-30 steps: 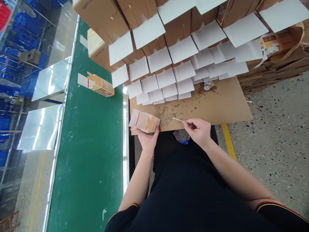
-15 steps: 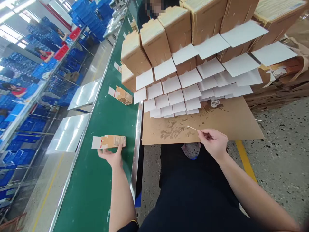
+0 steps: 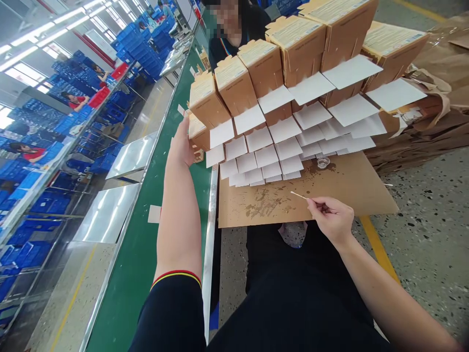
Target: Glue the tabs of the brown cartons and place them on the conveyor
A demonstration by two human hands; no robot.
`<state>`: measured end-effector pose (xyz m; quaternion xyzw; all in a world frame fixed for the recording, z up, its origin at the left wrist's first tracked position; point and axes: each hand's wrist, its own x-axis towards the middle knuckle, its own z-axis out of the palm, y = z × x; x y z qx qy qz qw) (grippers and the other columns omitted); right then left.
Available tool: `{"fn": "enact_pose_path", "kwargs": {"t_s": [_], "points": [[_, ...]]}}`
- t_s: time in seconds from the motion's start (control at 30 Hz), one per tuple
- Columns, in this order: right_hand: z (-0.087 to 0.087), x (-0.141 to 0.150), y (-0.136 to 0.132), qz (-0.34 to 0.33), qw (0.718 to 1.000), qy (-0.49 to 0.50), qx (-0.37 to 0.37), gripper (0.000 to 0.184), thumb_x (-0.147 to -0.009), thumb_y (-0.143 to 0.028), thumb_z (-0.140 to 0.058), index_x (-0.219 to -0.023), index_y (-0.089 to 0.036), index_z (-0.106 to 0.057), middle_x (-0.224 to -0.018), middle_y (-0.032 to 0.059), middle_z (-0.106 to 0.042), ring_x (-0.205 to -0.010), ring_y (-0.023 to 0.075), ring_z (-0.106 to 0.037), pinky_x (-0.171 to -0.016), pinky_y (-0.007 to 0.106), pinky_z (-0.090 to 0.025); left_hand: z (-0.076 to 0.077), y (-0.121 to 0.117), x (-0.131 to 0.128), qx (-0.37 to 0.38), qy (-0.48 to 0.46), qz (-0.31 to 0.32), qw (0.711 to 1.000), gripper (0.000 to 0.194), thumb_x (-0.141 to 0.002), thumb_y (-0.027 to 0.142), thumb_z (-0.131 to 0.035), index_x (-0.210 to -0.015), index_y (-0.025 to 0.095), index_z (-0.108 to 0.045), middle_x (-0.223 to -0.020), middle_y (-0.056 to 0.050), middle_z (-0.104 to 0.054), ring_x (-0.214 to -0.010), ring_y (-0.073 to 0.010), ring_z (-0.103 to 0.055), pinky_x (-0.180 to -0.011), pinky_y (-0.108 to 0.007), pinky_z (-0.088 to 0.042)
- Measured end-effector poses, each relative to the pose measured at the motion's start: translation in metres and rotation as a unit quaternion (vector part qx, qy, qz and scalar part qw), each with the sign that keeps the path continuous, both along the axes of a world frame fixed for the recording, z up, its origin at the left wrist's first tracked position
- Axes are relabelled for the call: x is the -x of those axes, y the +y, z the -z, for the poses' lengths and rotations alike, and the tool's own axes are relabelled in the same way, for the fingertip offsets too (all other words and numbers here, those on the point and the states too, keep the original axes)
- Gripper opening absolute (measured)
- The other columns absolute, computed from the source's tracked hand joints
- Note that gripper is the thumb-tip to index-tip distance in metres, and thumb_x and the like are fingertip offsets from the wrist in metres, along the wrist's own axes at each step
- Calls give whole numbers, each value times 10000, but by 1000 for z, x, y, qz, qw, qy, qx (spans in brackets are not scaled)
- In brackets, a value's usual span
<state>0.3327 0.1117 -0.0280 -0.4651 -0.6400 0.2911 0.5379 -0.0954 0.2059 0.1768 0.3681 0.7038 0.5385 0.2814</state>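
Observation:
My right hand pinches a thin cotton swab, its white tip pointing left over the brown cardboard sheet. My left arm is stretched far forward over the green conveyor belt. At its end, my left hand is beside the left end of the stacked brown cartons, fingers extended and partly hidden; whether it touches the lowest carton I cannot tell. White flaps stick out from the stack towards me. Behind my forearm, a carton's white flap shows on the belt.
A small clear dish stands on the cardboard among dark wet spots. Across the stack sits a person. Crumpled brown paper lies at the right. A metal rail edges the belt; blue crates fill the far left.
My left hand has let go of the carton on the belt and reached forward to the stack's left end. The right hand still holds the swab. The view has tilted up slightly.

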Motion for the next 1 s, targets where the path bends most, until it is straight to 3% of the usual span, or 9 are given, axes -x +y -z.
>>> {"fn": "enact_pose_path", "kwargs": {"t_s": [0.13, 0.23, 0.3, 0.4, 0.5, 0.6, 0.67, 0.8, 1.0], "points": [[-6, -1, -1, 0, 1000, 2, -17, 277, -1049, -386, -821, -812, -243, -828, -689, 38, -783, -541, 180, -685, -557, 324, -598, -12, 3, -16, 61, -102, -4, 993, 257, -1176, 333, -565, -1294, 136, -681, -1284, -137, -808, -1432, -347, -740, -1305, -697, -523], [-10, -1, -1, 2, 1000, 7, -26, 241, -1033, -362, -843, -822, -247, -835, -693, 30, -784, -545, 179, -692, -561, 318, -601, -26, -23, -10, -11, -153, -53, 987, 265, -1159, 218, -541, -1382, 137, -658, -1349, -119, -826, -1459, -303, -730, -1318, -683, -542], [-13, 0, -3, -1, 1000, 11, -28, 231, -1029, -356, -848, -825, -249, -841, -703, 28, -788, -557, 179, -698, -575, 317, -614, -25, -54, -6, -88, -140, -77, 983, 291, -1131, 221, -567, -1396, 167, -674, -1370, -88, -840, -1507, -291, -710, -1355, -651, -526], [-16, 1, -12, -15, 999, 22, -33, 216, -1037, -312, -828, -831, -248, -840, -702, 20, -783, -557, 171, -693, -564, 303, -603, 8, -117, -20, -203, -110, -55, 971, 357, -1049, 379, -717, -1376, 236, -748, -1473, -58, -821, -1624, -315, -629, -1420, -566, -467], [-15, 7, -23, -48, 998, 12, -33, 208, -1045, -272, -809, -840, -252, -837, -683, 2, -763, -544, 156, -674, -557, 287, -581, 70, -175, -66, -205, -151, -25, 967, 685, -837, 548, -970, -1437, 287, -767, -1649, -99, -729, -1706, -405, -531, -1383, -598, -513], [-10, 18, -29, -91, 995, -22, -22, 222, -1062, -284, -787, -848, -255, -836, -689, 1, -758, -557, 154, -668, -588, 288, -583, 131, -202, -114, -154, -192, -48, 968, 814, -777, 598, -1051, -1492, 369, -734, -1774, -92, -628, -1737, -413, -487, -1343, -610, -551], [-4, 28, -30, -117, 992, -39, -18, 242, -1073, -292, -766, -841, -254, -824, -699, 7, -760, -573, 159, -670, -608, 293, -583, 158, -203, -131, -143, -195, -74, 967, 850, -753, 605, -1081, -1488, 390, -711, -1788, -96, -608, -1728, -395, -504, -1337, -597, -552], [8, 46, -28, -168, 983, -66, -16, 268, -1092, -276, -729, -833, -249, -787, -714, 12, -750, -625, 169, -685, -662, 295, -573, 182, -194, -134, -138, -194, -91, 967, 892, -714, 605, -1116, -1447, 359, -673, -1737, -133, -639, -1675, -377, -574, -1348, -595, -534], [14, 66, -32, -231, 966, -114, 8, 324, -1113, -250, -695, -790, -240, -702, -693, -2, -677, -624, 149, -619, -674, 277, -515, 189, -196, -136, -103, -163, -86, 977, 966, -739, 688, -1076, -1510, 353, -599, -1757, -163, -612, -1653, -380, -603, -1347, -592, -542]]}}
